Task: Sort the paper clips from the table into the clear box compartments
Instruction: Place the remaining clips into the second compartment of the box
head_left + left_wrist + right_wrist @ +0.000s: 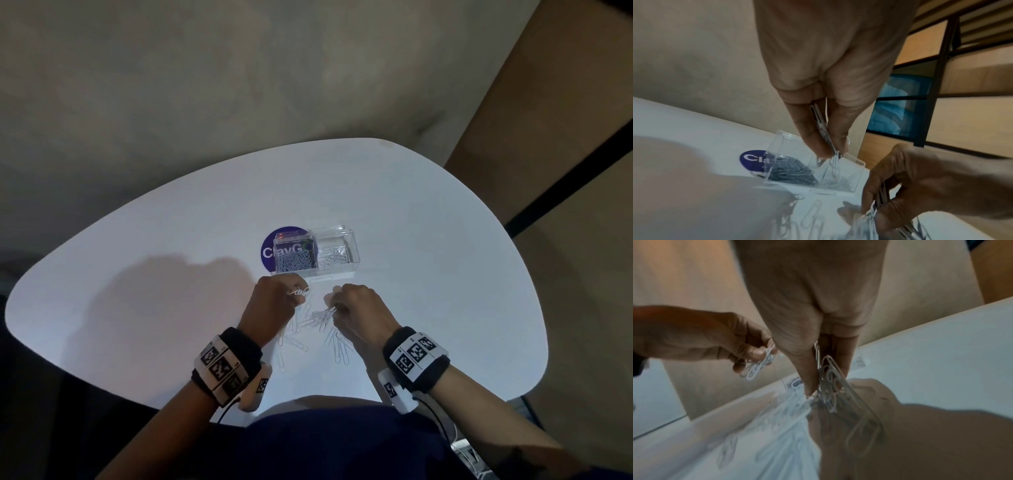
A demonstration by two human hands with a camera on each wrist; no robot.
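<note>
A clear two-compartment box (337, 269) stands mid-table; its left compartment holds a dense heap of grey clips (296, 262), its right one a looser few (337, 257). Silver paper clips (310, 323) lie scattered on the white table between my hands. My left hand (297, 294) hovers just in front of the box, pinching a small bunch of clips (825, 134) between thumb and fingers. My right hand (334, 308) is beside it, lower, over the pile, and pinches a bunch of clips (828, 382) that hangs from its fingertips.
The white rounded table (171, 240) carries a round blue sticker (270, 248) partly under the box. One clip (323, 280) lies right against the box front. More clips (339, 349) lie near my right wrist. A wall and shelving stand beyond the table.
</note>
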